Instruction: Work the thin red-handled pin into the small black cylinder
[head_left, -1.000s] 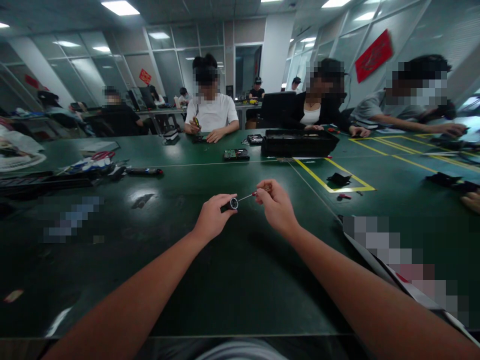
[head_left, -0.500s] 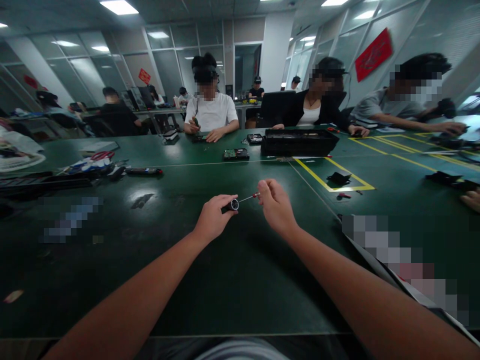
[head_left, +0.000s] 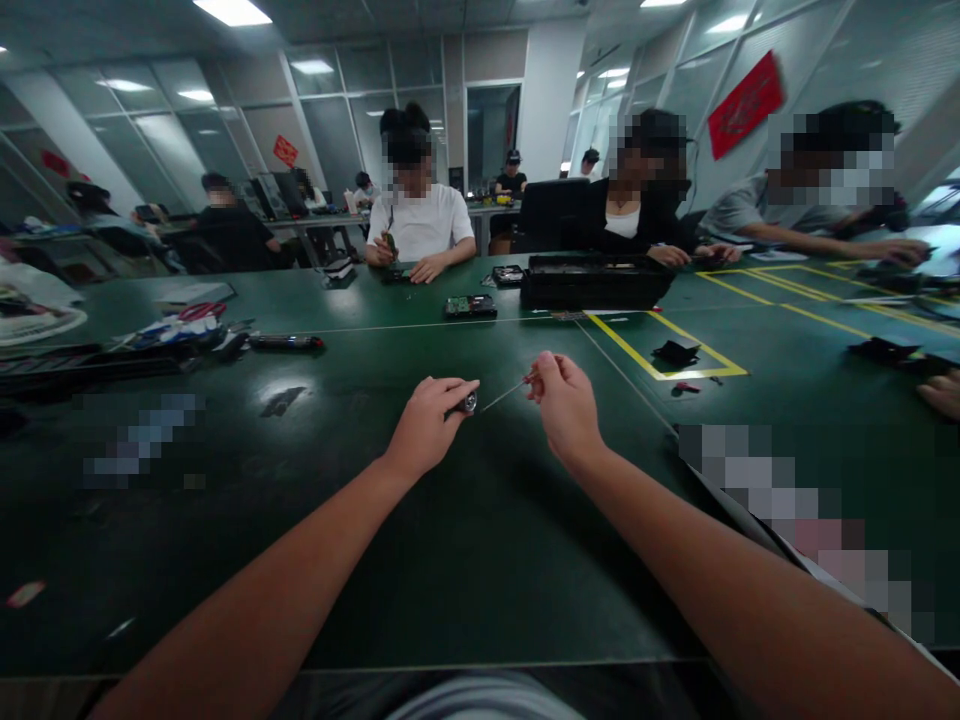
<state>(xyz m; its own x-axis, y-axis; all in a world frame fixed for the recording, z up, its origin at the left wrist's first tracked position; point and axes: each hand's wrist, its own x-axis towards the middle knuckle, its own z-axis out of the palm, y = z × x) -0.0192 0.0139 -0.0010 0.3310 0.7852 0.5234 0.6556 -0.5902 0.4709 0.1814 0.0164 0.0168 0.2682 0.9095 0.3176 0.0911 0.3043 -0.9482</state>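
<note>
Above the green table (head_left: 465, 560), my left hand (head_left: 429, 424) is closed around a small black cylindrical part (head_left: 469, 402), whose round, silvery end faces right between thumb and fingers. My right hand (head_left: 568, 410) pinches a thin screwdriver (head_left: 508, 394) by its red handle. The metal shaft points left and down, its tip a little to the right of the round end and apart from it. Most of the cylindrical part is hidden by my left hand.
Across the table, a person in white (head_left: 421, 230) handles a small item. A black case (head_left: 596, 284), a green circuit board (head_left: 470, 306) and a black pen-like tool (head_left: 286, 343) lie beyond my hands. A black piece (head_left: 676, 353) sits inside yellow tape at right.
My right hand has moved a little right with the screwdriver, and its tip has come away from the round end. The part in my left hand has turned slightly.
</note>
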